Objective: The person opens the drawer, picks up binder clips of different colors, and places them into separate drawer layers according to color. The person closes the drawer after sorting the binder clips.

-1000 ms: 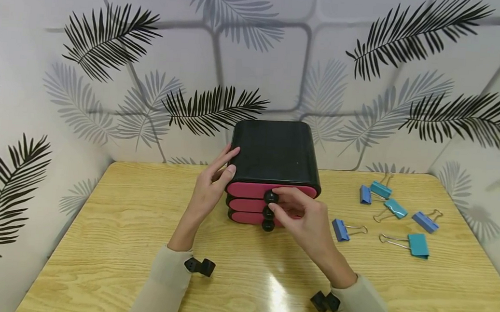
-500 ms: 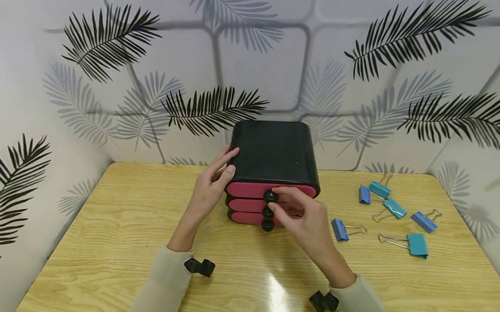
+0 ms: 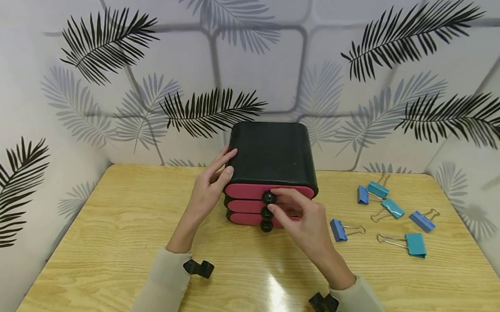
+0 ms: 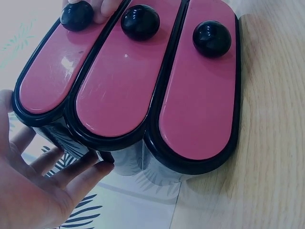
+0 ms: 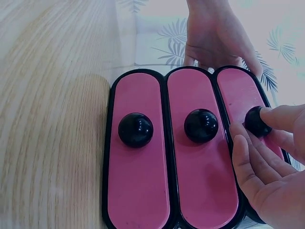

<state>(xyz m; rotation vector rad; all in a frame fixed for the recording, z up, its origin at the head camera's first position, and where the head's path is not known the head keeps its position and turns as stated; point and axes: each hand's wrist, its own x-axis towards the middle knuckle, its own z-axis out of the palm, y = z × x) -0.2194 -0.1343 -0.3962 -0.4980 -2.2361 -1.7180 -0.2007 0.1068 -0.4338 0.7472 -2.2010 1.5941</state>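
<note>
A black mini drawer cabinet (image 3: 272,152) has three pink drawer fronts, each with a round black knob. My right hand (image 3: 308,223) pinches the knob (image 3: 269,197) of the top drawer (image 3: 243,191) between thumb and index finger; in the right wrist view its other fingers (image 5: 259,164) lie near the drawer fronts. All three drawers look closed. My left hand (image 3: 206,189) rests on the cabinet's left side, thumb near the top front edge. The left wrist view shows its fingers (image 4: 71,171) spread loosely along that side. The middle knob (image 5: 201,126) and bottom knob (image 5: 136,130) are untouched.
Several binder clips lie on the wooden table (image 3: 139,245) right of the cabinet, among them a large teal clip (image 3: 415,245) and a blue clip (image 3: 338,230) nearest my right hand. A leaf-patterned wall covering (image 3: 256,69) stands close behind the cabinet.
</note>
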